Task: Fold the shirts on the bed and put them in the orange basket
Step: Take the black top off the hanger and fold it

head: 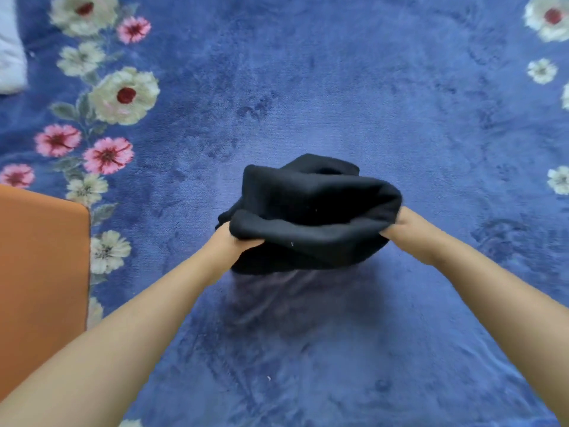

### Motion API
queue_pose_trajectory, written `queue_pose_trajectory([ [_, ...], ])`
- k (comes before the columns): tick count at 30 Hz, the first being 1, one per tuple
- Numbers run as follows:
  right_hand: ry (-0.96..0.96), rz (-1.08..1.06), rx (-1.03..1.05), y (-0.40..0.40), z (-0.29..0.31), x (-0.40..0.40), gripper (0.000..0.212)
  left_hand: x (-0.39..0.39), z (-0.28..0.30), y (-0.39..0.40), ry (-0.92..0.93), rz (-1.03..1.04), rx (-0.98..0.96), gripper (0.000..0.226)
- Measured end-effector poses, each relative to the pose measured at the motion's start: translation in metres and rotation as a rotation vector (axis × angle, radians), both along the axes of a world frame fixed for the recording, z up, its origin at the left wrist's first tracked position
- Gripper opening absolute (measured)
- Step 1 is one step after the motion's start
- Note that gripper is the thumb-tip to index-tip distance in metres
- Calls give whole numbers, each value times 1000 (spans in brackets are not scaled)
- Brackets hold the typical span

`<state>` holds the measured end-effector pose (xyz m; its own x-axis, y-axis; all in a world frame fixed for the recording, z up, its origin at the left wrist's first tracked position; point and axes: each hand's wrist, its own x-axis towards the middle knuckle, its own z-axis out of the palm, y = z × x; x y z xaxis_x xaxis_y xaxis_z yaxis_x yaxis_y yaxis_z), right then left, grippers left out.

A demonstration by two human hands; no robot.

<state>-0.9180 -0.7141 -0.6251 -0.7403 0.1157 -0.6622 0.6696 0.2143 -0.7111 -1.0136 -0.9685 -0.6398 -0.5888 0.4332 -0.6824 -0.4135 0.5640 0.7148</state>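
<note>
While both hands held the black shirt [311, 211] up off the bed [369, 103], the relation that mattered was basket against bundle: the orange basket [40, 272] sat at the left edge of view, well apart from the shirt and on the left arm's side; so the left hand [235, 238] was the nearer one to it, the right hand [406, 229] farther; bundle's long axis ran left to right, roughly from one hand to the other, slightly tilted with the right end higher in frame; shirt looked folded into a thick compact wad, layers stacked, top edge rolled toward the person; left hand gripped the near-left corner, fingers curled under and mostly hidden by cloth; right hand gripped the right end, thumb side showing, fingers tucked into the fabric; so both sets of fingers were closed round the shirt, neither slack; shirt lay between the hands and just beyond them, spilling forward away from the wrists; a shadow on the blue floral blanket under it suggested it was lifted, though the lower edge might have brushed the bed, could not tell; judged: fold about done, next move likely a sideways carry left to the basket; basket's inside was not visible; a pale pillow corner [10, 44] showed top left.
</note>
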Motion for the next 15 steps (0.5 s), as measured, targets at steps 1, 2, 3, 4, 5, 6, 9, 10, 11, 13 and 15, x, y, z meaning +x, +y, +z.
queue_pose_trajectory([
  [1,-5,-131,-23,-6,-5,-4,26,2,-3,6,-23,129,63,30],
  [2,-10,-268,-48,-12,-10,-8,29,0,-10,9,-37,252,87,18],
  [3,-13,-402,-78,-16,-15,-16,30,-4,-16,14,-19,343,74,10],
  [4,-26,-526,-98,-19,-19,-24,28,-8,-22,18,-9,421,15,10],
  [5,-39,-614,-106,-21,-22,-32,27,-13,-29,21,-13,484,-27,13],
  [6,-55,-657,-92,-21,-26,-40,27,-18,-32,23,-31,519,-74,16],
  [9,-137,-685,-17,-20,-36,-50,26,-21,-37,29,-71,510,-154,15],
  [10,-137,-663,9,-20,-38,-50,26,-19,-37,27,-57,490,-142,15],
  [11,-112,-634,34,-20,-38,-49,26,-17,-35,25,-43,480,-97,16],
  [13,-6,-556,-6,-19,-35,-40,21,-11,-28,17,-71,440,69,10],
  [15,101,-462,-213,-15,-28,-18,12,-3,-20,2,-155,338,257,22],
])
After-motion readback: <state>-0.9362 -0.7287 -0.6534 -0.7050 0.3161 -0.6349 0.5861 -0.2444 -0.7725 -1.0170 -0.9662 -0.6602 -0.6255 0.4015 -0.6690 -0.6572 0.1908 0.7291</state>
